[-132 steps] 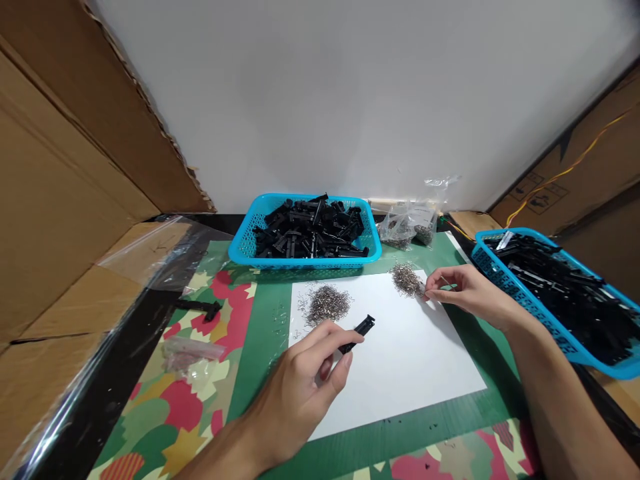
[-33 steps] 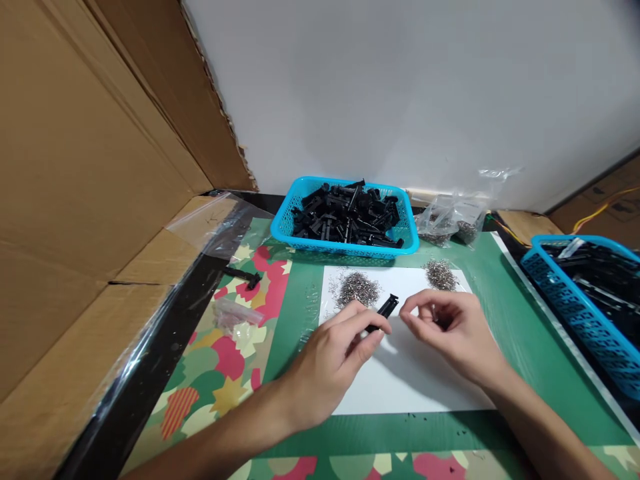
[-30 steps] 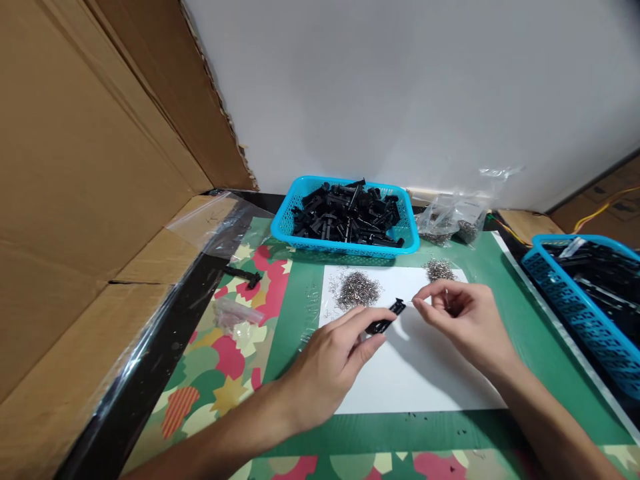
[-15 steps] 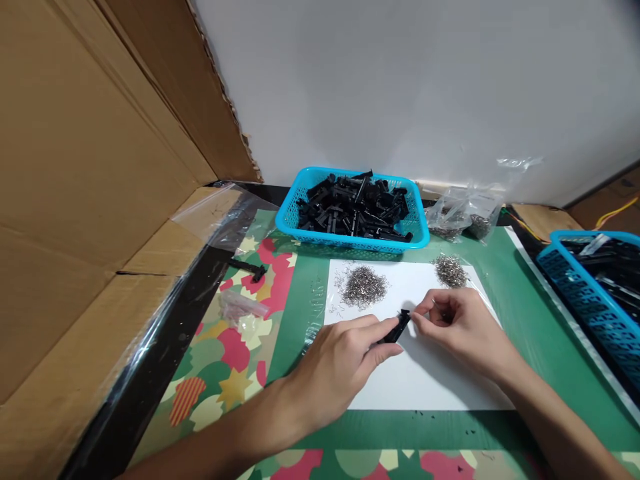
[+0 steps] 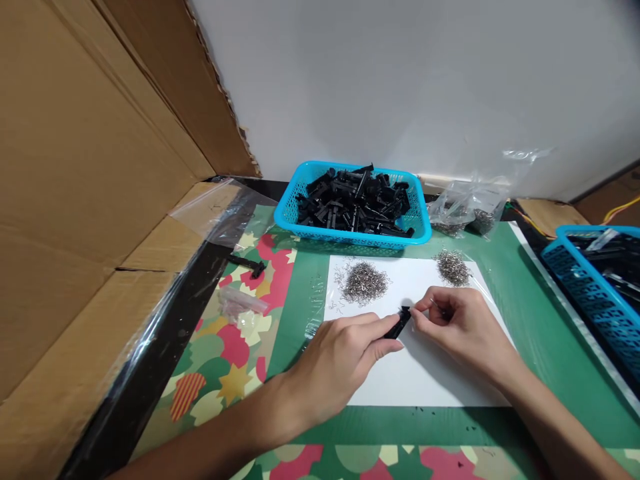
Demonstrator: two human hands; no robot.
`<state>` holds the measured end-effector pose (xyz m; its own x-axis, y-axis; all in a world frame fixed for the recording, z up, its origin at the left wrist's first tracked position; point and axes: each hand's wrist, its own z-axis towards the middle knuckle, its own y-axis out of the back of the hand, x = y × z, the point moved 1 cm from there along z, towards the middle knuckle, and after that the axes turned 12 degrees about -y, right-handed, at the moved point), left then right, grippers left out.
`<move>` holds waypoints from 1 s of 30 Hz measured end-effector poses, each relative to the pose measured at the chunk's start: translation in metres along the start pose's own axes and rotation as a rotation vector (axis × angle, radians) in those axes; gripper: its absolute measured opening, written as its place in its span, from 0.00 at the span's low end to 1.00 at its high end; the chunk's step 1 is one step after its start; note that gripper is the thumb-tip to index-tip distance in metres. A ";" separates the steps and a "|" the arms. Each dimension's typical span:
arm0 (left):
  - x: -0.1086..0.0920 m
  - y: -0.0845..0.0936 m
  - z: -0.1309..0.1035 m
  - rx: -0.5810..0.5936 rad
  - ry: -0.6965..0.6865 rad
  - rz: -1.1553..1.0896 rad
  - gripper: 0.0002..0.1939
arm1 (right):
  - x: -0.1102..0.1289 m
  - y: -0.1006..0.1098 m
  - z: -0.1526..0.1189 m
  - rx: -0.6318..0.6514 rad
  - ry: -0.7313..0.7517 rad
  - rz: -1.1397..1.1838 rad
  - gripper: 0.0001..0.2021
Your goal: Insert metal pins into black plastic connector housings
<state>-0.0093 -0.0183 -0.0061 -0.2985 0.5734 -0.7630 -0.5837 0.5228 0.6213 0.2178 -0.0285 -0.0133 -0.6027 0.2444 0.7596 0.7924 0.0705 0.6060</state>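
Note:
My left hand (image 5: 350,353) is closed on a narrow black plastic part (image 5: 399,325), held tilted just over a white sheet (image 5: 430,380). Its far end pokes out past the index finger and thumb. Right beside that end, my right hand (image 5: 457,317) pinches with thumb and index finger; a thin bit of metal seems to show by the curled fingers, too small to make out fully. Behind the left hand lies a pile of small bent metal wire pieces (image 5: 365,283), and a second small metal pile (image 5: 453,268) lies beyond the right hand.
A blue basket (image 5: 350,238) full of black plastic parts stands at the back. Another blue basket (image 5: 590,293) is at the right edge. Clear bags of metal pieces (image 5: 453,217) lie back right. A loose black part (image 5: 250,265) and cardboard (image 5: 100,200) are on the left.
The view has shifted slightly. Both hands keep nearly the same pose, with the right fingertips still at the end of the black part.

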 end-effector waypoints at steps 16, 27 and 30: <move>-0.001 0.000 0.002 -0.010 -0.048 0.029 0.12 | 0.000 0.017 0.003 0.157 -0.038 0.005 0.18; 0.003 -0.005 -0.002 0.029 -0.193 0.096 0.15 | 0.015 -0.006 -0.001 0.024 0.090 0.793 0.35; 0.003 -0.006 -0.002 0.041 -0.199 0.119 0.15 | 0.014 -0.008 0.001 -0.096 0.115 0.589 0.40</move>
<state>-0.0082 -0.0214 -0.0127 -0.2065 0.7433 -0.6363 -0.5209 0.4670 0.7146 0.2033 -0.0252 -0.0078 -0.0759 0.1095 0.9911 0.9869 -0.1335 0.0903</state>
